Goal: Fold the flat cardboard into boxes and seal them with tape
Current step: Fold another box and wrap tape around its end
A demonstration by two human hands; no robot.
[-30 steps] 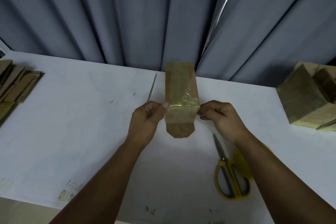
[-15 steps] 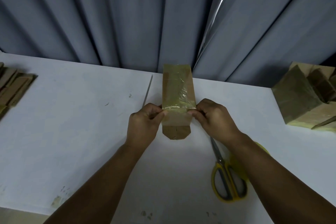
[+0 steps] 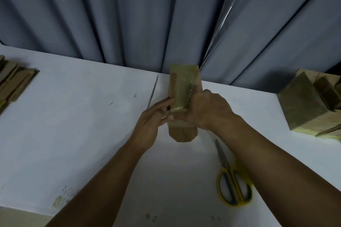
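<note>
A narrow brown cardboard box [image 3: 181,86] lies lengthwise at the middle of the white table [image 3: 83,134], its top covered with shiny clear tape and a pointed flap at its near end. My left hand [image 3: 154,118] rests against the box's left side with straight fingers. My right hand [image 3: 204,108] lies over the box's right side and top, its fingers pressing on the taped face. The tape's near edge crosses the box between my hands.
Yellow-handled scissors [image 3: 230,186] lie near my right forearm. Folded taped boxes [image 3: 306,105] stand at the right edge. Flat cardboard pieces [image 3: 13,83] are stacked at the far left. A grey curtain [image 3: 147,14] hangs behind the table.
Both hands stopped pinching the tape ends at the box's sides. My right hand slid up over the taped top, and my left hand's fingers straightened against the left side.
</note>
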